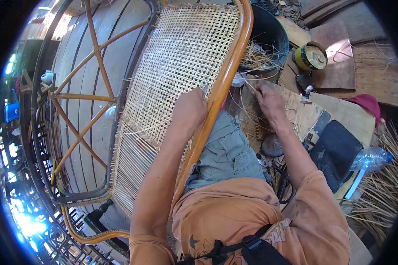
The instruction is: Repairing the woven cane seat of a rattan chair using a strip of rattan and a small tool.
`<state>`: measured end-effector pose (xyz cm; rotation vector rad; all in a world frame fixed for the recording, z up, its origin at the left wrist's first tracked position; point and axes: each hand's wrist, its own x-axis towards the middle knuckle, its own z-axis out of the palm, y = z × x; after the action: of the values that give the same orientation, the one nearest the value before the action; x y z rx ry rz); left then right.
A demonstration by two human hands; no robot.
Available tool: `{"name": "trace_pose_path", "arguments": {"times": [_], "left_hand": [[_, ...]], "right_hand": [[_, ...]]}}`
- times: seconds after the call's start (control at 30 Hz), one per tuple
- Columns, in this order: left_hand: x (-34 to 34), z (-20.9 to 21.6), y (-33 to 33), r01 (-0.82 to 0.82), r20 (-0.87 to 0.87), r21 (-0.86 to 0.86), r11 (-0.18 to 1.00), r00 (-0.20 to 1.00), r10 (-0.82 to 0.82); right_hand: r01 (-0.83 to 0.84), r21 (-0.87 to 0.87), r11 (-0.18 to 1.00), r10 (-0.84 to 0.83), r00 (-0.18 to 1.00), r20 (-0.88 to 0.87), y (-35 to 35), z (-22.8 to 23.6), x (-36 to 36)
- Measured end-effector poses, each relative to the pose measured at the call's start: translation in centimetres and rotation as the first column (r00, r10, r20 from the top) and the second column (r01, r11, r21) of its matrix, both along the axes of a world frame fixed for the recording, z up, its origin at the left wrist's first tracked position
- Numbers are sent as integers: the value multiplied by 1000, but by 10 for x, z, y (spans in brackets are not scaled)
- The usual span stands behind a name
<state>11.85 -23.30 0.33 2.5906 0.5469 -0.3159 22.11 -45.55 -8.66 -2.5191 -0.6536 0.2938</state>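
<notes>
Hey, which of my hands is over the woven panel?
Your left hand is over the woven panel; your right hand is past the glossy brown rail, off the panel.

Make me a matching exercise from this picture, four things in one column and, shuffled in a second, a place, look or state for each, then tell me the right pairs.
Things:
1. left hand
2. right hand
3. plastic bottle
4. bucket

Descriptions:
A. clear, with a blue cap
B. has a thin pale strand at its fingertips
C. dark, with a tangle of loose strands inside
D. at the woven cane panel

Right pairs: 1-D, 2-B, 3-A, 4-C.
</notes>
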Motion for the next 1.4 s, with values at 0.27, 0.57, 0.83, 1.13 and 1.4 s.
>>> {"name": "trace_pose_path", "arguments": {"times": [0.27,0.57,0.83,1.13,1.4], "left_hand": [[-22,-12,4,-234,45,-325,916,964,262],[-10,-10,1,-76,82,-102,992,993,85],[-32,34,7,-451,-183,-832,323,773,608],[-101,36,-39,-162,253,-634,756,880,401],[-116,-4,39,-93,94,304,948,993,68]], "right_hand": [[93,101,991,-89,995,-39,-6,-11,4],[261,348,900,-213,962,-172,-34,9,-30],[372,333,867,-276,913,-301,-27,75,-61],[268,581,769,479,361,-800,38,122,-131],[-266,481,836,439,849,-293,83,156,-52]]}}
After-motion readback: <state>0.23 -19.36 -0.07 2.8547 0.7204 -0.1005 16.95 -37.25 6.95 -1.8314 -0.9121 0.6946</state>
